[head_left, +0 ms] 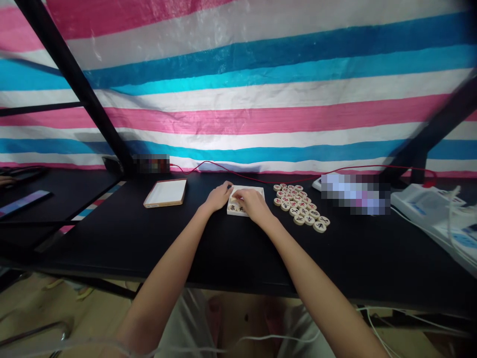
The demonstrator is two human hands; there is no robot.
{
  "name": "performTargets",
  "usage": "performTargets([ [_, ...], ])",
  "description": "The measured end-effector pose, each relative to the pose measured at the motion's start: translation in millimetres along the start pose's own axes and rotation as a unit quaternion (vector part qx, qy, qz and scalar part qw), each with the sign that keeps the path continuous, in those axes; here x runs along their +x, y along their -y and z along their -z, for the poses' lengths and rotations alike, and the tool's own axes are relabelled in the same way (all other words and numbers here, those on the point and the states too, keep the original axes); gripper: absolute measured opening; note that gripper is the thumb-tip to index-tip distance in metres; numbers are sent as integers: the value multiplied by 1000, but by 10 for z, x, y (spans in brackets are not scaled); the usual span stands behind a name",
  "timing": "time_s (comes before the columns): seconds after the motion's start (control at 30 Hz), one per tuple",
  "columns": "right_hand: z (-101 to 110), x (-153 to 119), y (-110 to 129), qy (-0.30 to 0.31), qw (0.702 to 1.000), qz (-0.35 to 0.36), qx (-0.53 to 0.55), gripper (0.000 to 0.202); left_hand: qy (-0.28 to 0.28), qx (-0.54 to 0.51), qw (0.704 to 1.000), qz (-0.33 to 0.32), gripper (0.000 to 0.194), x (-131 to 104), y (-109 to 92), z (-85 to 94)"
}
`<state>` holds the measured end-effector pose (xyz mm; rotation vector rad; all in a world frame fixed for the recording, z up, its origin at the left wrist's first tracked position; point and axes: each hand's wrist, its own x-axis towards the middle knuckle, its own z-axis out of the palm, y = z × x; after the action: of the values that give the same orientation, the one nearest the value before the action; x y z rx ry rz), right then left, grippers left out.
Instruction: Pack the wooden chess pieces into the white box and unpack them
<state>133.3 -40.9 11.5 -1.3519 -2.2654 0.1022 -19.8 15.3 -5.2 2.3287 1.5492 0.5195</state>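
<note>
At the left of the black tabletop (pixel 238 253), near its rear edge, 1 shallow lid (pixel 165 193) lies with its white inner face up, well apart from the hands. Next, the left hand (pixel 218 197) rests its fingers against the left wall of 1 white box (pixel 237 214); whether it grasps that wall cannot be told. The box sits open near mid-width, nearer the rear edge than the front, with character-marked discs (pixel 233 208) visible inside. The right hand (pixel 253 201) reaches over its right side, fingers bent into it at a pale disc; a firm grasp cannot be confirmed. Just right of the box, loose discs (pixel 293 204) lie grouped, red characters toward the rear edge, black toward the front. Near the right end stands 1 translucent container (pixel 413 204).
</note>
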Motion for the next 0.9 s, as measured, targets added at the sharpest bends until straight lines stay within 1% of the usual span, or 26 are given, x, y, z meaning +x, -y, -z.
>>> performTargets([
  [0.13, 35, -21, -7, 27, 999, -24, 18, 17, 2, 5, 1000, -5, 35, -7, -2, -4],
  [0.23, 50, -16, 1, 22, 1000, -13, 12, 12, 0, 3, 1000, -13, 35, -6, 8, -11],
  [0.37, 41, -1, 11, -5, 998, 28, -60, 7, -2, 5, 1000, -10, 36, -6, 8, -18],
  [0.63, 23, -28, 13, -23, 987, 36, -154, 9, 3, 9, 1000, -8, 36, -12, -13, -8],
  [0.77, 21, -26, 29, -25, 988, 39, -146, 7, 5, 12, 1000, -9, 36, -27, -31, 4],
  [0.83, 23, -24, 27, -12, 991, 38, -130, 5, 4, 12, 1000, -5, 36, -32, -38, 9],
  [0.9, 24, -23, 18, 4, 993, 34, -117, 9, 5, 13, 1000, -3, 36, -31, -37, 9],
])
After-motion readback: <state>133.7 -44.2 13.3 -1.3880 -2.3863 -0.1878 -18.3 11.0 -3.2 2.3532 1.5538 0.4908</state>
